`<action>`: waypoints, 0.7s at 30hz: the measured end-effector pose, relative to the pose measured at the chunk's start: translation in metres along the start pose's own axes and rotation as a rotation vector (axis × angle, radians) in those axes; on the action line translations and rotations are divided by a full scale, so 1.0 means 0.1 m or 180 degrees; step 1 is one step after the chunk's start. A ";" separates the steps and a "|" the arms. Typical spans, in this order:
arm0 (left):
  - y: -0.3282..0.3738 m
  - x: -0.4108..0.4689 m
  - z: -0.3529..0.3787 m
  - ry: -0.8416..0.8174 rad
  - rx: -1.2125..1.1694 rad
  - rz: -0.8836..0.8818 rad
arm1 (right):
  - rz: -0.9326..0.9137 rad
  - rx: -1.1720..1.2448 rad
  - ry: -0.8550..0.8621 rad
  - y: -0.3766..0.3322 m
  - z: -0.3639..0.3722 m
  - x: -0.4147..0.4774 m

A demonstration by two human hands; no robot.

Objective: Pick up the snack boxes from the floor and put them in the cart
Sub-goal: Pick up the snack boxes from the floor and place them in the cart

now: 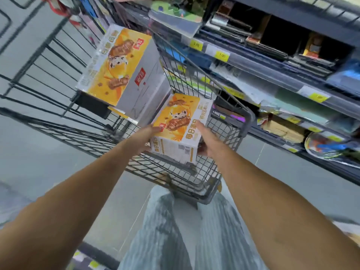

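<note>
Left hand (147,134) and right hand (209,142) clamp box (179,123) from both sides over cart (248,114); a slipping grip could drop it against second box (116,65).

We see a yellow-and-white snack box (179,125) at centre frame, held tilted above the near end of a dark wire cart (224,130). A second box (116,65), matching it, leans inside the cart, upper left of centre
</note>
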State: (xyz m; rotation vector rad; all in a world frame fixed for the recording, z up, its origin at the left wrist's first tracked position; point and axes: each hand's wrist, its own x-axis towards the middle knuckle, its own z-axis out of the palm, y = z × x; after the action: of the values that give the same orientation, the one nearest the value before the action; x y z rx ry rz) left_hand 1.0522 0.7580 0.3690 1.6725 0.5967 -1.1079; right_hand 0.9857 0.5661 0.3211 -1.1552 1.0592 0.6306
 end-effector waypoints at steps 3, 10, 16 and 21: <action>0.05 0.24 -0.13 0.0000 0.0368 0.0207 | 0.0014 0.0308 0.0186 0.06 0.20 0.18; 0.08 0.74 -0.51 -0.0104 0.0736 0.0472 | 0.0012 0.0852 0.0322 0.07 0.64 0.52; 0.15 0.83 -0.50 0.0143 0.0656 0.0605 | 0.0018 0.0907 0.0288 -0.14 0.83 0.60; 0.29 0.61 -0.10 -0.0563 0.0612 0.0759 | -0.0206 0.0868 0.0388 -0.14 0.88 0.45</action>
State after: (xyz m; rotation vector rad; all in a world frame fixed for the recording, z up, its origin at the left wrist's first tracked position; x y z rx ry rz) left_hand 1.1069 0.7498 0.3297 1.7337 0.1765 -1.1503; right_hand 1.0454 0.6399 0.2894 -0.9939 1.1667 0.3550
